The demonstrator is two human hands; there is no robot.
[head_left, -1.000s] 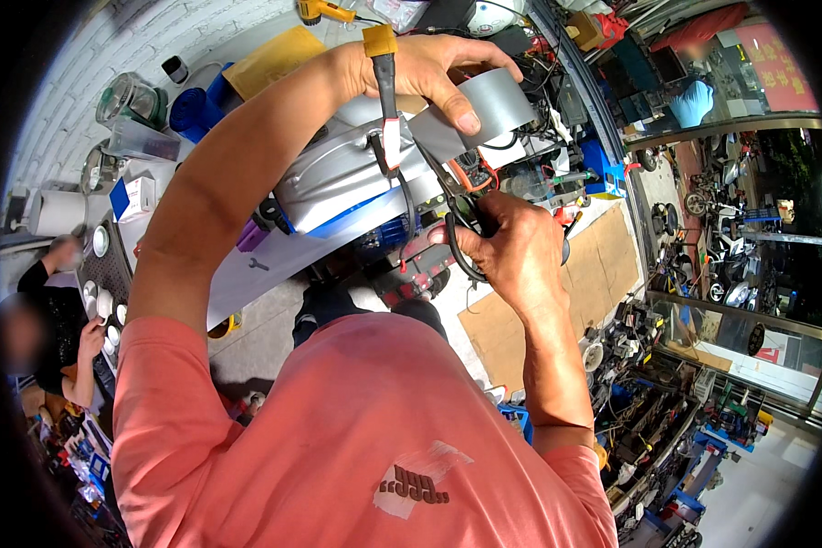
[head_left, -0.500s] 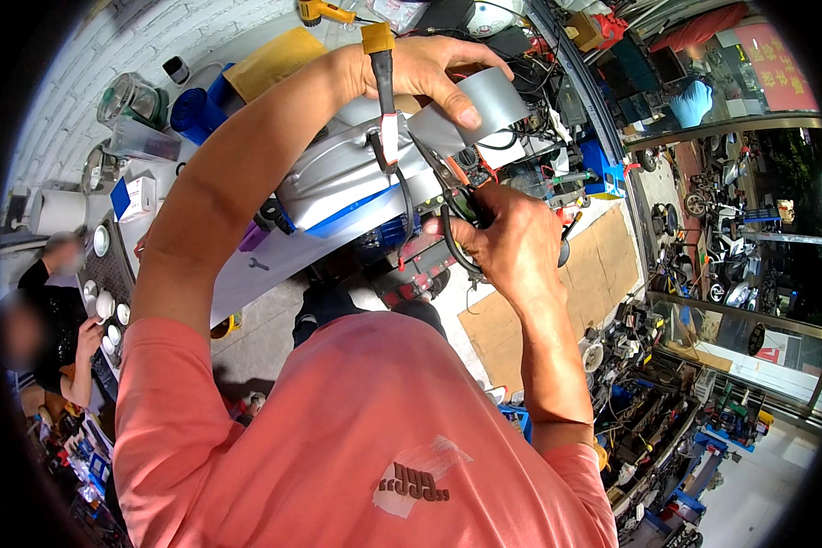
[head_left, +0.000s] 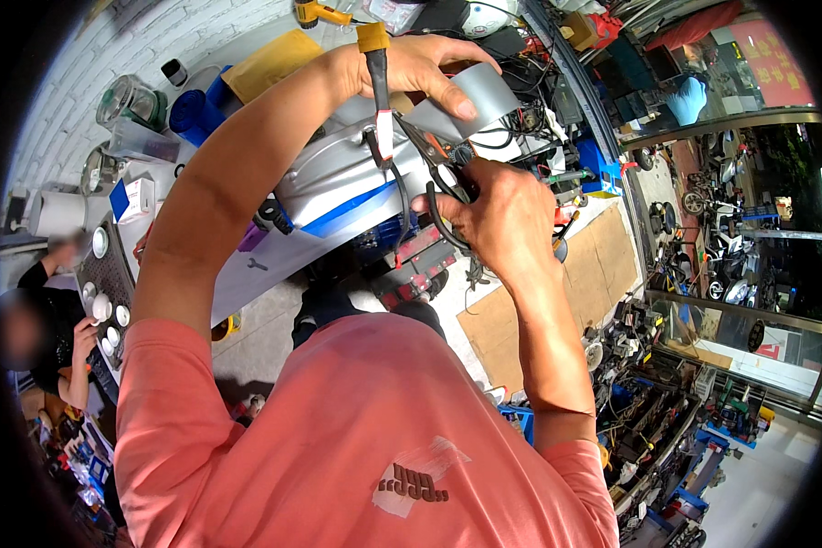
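Observation:
My left hand [head_left: 416, 68] grips a wide strip of silver tape [head_left: 486, 96], thumb on top, its free end curling to the right. In my closed right hand [head_left: 510, 208] are black-handled scissors [head_left: 440, 173], with blades at the near left edge of the strip. Whether the blades are fully closed is hard to tell. Beneath both hands lies a silver-wrapped pack [head_left: 324, 187] with a blue strip [head_left: 349, 216] along its near side. A black cable with a yellow connector [head_left: 374, 38] rises from it, past my left wrist.
On the white table are a blue roll [head_left: 192, 117], clear containers [head_left: 130, 99], a small wrench [head_left: 258, 265] and a yellow heat gun [head_left: 320, 13]. Cables and tools crowd the far right side. At the left, another person [head_left: 36, 320] handles white round items. Cardboard [head_left: 557, 301] covers the floor at right.
My right hand and the scissors have shifted slightly up and left, bringing the blades farther along the tape's edge. My left hand keeps its hold, nearly still.

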